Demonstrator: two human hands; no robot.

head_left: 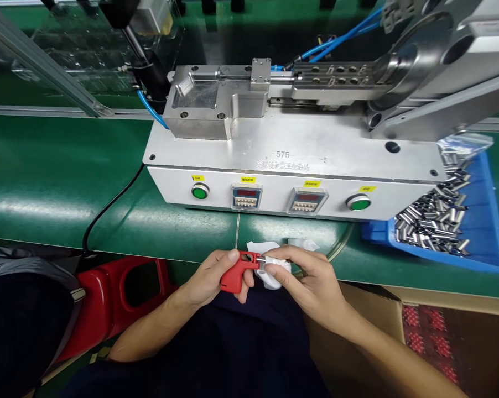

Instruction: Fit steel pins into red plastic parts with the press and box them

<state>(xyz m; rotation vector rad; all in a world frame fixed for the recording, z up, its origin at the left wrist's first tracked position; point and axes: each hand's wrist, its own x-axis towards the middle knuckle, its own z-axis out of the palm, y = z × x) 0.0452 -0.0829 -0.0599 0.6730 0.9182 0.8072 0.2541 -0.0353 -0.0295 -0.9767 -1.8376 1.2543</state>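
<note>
My left hand (212, 276) is closed around a red plastic pistol-shaped handle (233, 276), its thumb on the upper part. A short shiny metal tube (261, 259) sticks out of the handle's right end. With thumb and forefinger, my right hand (318, 282) pinches a crumpled white tissue (273, 281) that wraps the outer part of the tube. Both hands meet in front of my body at the bench's front edge. What lies beneath the tissue is hidden.
A metal press fixture (249, 143) with green buttons and two counters stands ahead on the green bench (58, 182). A blue bin (488, 210) of metal tubes is at right. Red stools (95, 293) stand lower left; a cardboard box (374, 315) with red parts sits lower right.
</note>
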